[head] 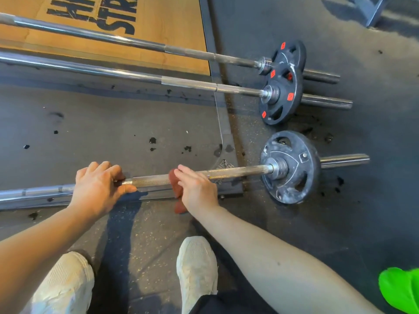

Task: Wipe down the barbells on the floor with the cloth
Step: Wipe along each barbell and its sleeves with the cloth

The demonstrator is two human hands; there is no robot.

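Three barbells lie on the gym floor. The nearest barbell (pixel 235 172) carries a dusty black plate (pixel 292 166) at its right end. My left hand (pixel 97 186) grips its shaft near the knurled section. To the right, my right hand (pixel 197 189) holds a reddish-brown cloth (pixel 175 184) wrapped against the same shaft; most of the cloth is hidden under the hand. The middle barbell (pixel 136 75) and the far barbell (pixel 113 38) lie beyond, each with a black plate bearing red marks.
A wooden lifting platform (pixel 158 23) with black lettering sits at the top left, framed by a dark metal border (pixel 213 53). Dark rubber flooring with black stains surrounds it. My two white shoes (pixel 197 266) stand below the bar. A bright green object (pixel 401 288) lies bottom right.
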